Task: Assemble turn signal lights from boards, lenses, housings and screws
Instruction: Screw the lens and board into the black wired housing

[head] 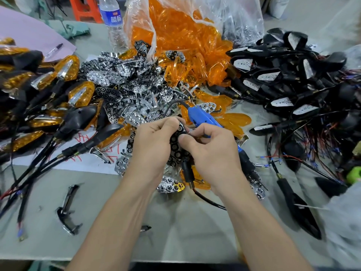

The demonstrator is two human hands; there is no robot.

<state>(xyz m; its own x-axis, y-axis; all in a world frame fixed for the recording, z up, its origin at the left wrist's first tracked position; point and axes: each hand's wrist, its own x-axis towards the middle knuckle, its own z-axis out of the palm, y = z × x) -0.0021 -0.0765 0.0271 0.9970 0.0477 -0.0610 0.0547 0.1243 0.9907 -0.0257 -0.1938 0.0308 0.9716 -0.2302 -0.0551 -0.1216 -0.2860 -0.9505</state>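
Turn signal housing is pinched by curled fingers of left hand and right hand. Clear bag holds orange lenses. Blue screwdriver runs beneath the right hand.

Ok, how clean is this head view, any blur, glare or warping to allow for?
Head view: left hand, right hand and the light unit they hold sharp at centre; the right edge smears; lens warping bends the table edges; chrome reflectors and the plastic bag throw glare; lighting even, shadows soft.
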